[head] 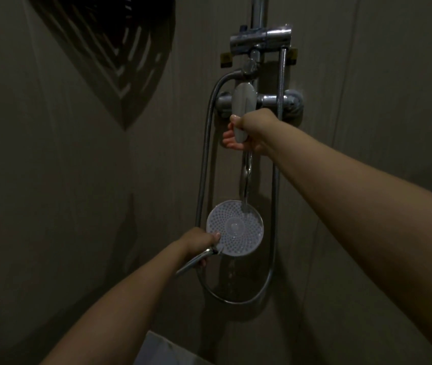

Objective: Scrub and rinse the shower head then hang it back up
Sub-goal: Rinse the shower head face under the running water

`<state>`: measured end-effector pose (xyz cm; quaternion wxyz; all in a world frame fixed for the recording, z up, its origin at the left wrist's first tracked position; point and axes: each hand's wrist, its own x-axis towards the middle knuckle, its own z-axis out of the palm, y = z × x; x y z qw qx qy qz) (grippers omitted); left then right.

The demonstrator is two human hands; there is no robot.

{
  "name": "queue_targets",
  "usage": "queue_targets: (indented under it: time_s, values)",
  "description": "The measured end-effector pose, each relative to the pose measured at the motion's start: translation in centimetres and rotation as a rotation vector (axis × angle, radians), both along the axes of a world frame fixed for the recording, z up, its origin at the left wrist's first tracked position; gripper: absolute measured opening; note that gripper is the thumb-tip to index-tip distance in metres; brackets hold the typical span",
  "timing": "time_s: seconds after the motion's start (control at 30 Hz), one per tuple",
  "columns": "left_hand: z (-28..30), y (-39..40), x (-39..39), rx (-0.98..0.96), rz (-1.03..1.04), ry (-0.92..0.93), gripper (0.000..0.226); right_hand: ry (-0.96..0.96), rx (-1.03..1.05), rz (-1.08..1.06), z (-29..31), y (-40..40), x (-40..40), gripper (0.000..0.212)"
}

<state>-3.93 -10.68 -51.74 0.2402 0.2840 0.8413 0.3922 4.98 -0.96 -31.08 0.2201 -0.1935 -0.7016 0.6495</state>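
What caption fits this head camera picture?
Left hand holds round white shower head under running water while right hand grips chrome tap lever.

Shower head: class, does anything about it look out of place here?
Yes. The shower head is off its bracket, held face-up in the left hand under water from the tap below.

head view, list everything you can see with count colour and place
shower head: one, pale grey face, low centre, water falling on it
tap lever: one, chrome, centre, on the wall mixer
hose: one, metal, looping from the mixer down under the shower head
holder: one, chrome, top, on the riser pipe
corner shelf: one, dark, slotted, upper left
left hand: one, grips the shower head's handle
right hand: one, fingers curled round the tap lever
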Motion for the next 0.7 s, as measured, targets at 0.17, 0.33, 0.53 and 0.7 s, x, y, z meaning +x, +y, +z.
queue_targets:
  time_s: [0.17, 0.33, 0.53, 0.7]
  values:
    - [-0.2, 0.1, 0.1, -0.002, 0.014, -0.006, 0.038, 0.045, 0.037, -0.005, -0.2, 0.3, 0.6, 0.019]
    - [-0.5, -0.2, 0.1, 0.077, 0.043, -0.021, 0.043, 0.137, 0.370, -0.177, -8.8, 1.4, 1.2, 0.017]
    - [-0.3, -0.9, -0.9, -0.007, -0.008, 0.211, 0.053, -0.135, 0.651, -0.268, -20.9, 4.7, 2.0, 0.033]
    - [-0.1, -0.7, -1.1, -0.112, -0.059, 0.314, 0.051, 0.036, 0.486, -0.177, -21.8, 4.3, 0.7, 0.051]
